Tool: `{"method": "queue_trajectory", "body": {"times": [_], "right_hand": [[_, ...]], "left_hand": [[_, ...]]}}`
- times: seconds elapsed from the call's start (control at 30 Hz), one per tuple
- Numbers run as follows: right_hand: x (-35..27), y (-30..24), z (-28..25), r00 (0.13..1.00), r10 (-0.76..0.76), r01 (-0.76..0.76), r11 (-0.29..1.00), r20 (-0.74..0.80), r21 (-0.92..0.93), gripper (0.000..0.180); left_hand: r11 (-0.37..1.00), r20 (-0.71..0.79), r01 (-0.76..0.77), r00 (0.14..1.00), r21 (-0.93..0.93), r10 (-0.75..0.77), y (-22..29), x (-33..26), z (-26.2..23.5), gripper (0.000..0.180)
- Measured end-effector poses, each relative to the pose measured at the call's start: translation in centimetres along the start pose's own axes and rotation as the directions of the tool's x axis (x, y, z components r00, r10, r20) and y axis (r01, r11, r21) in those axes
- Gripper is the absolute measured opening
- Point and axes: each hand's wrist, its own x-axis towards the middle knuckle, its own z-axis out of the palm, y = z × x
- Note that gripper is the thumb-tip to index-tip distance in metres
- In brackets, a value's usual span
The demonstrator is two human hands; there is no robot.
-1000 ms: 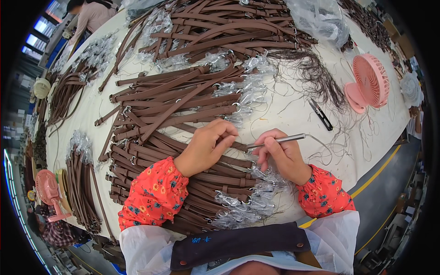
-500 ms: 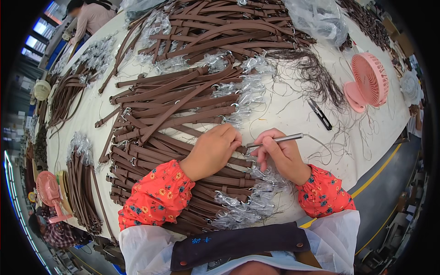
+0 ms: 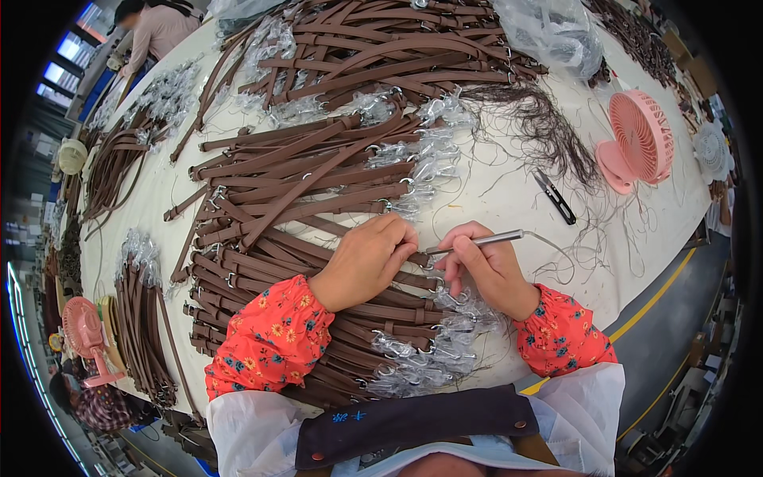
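Hands barely shifted since a second ago; left hand [image 3: 367, 262] slid slightly toward the tool [image 3: 477, 240]. Left fingers press a strap [image 3: 397, 280] end at frame centre; right hand [image 3: 486, 266] pinches the tool. Looks like mid-trim or sealing; next needs a steady tip. Count: two hands, one tool, two pink fans [image 3: 640, 139], one snips [image 3: 554, 195], straps too many to count.

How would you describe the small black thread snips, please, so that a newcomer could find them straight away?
Start at the pink desk fan on the right side of the pale worktable. Just left of its base, the black thread snips lie alone on bare cloth among loose threads. They are the only black tool there, unlike the silver tool held in the right hand.
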Motion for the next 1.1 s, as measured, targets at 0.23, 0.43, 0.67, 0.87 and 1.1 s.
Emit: {"method": "queue_trajectory", "body": {"times": [0.23,0.43,0.67,0.87,1.1], "right_hand": [[0.0,0.0,0.0,1.0,-0.014,0.014,1.0,0.007,-0.009,0.028],[-0.3,-0.1,-0.3,1.0,-0.013,0.013,1.0,0.017,-0.024,0.03],[-0.1,-0.1,-0.2,0.973,-0.232,0.232,0.973,-0.01,-0.02,0.03],[-0.2,0.1,-0.3,0.977,-0.213,0.213,0.977,0.017,0.007,0.029],[-0.1,0.5,-0.4,0.983,-0.185,0.184,0.982,0.007,0.038,0.028]], "left_hand": [[0.988,-0.052,0.062,0.996,-0.14,-0.07,-0.2,-0.3,0.0,0.01],[0.974,-0.031,-0.114,0.992,0.195,0.122,0.3,-0.5,-1.6,0.015],[0.931,0.007,-0.179,0.983,0.318,0.186,0.2,-0.7,-1.1,0.018],[0.993,0.093,0.089,0.992,-0.077,-0.081,-0.2,-0.8,-1.6,0.019],[0.968,0.043,0.149,0.989,-0.2,-0.143,0.9,-0.5,-1.7,0.026]]}}
